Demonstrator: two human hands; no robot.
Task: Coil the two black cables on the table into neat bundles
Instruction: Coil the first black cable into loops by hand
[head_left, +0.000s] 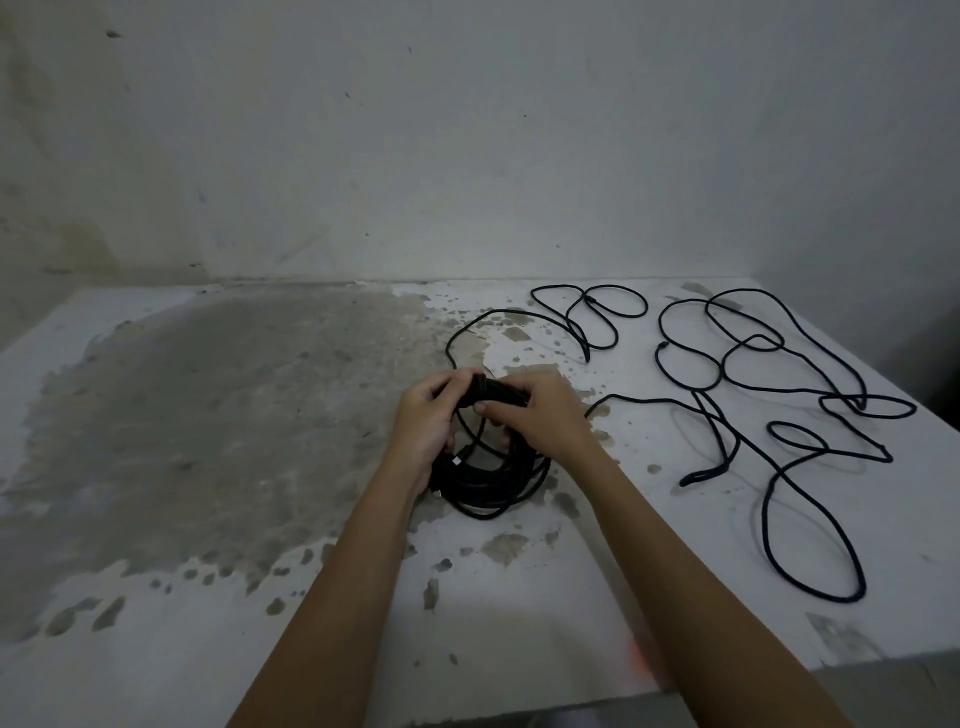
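While both forearms reach forward over the table, I see the left hand and right hand curled around the top of the coiled cable bundle, clamping its gathered black loops near the table's centre; the lower loops rest on the surface. The loose cable lies in slack, irregular curves at the right, matte and rope-like. The tabletop is white with mottled grey worn patches.
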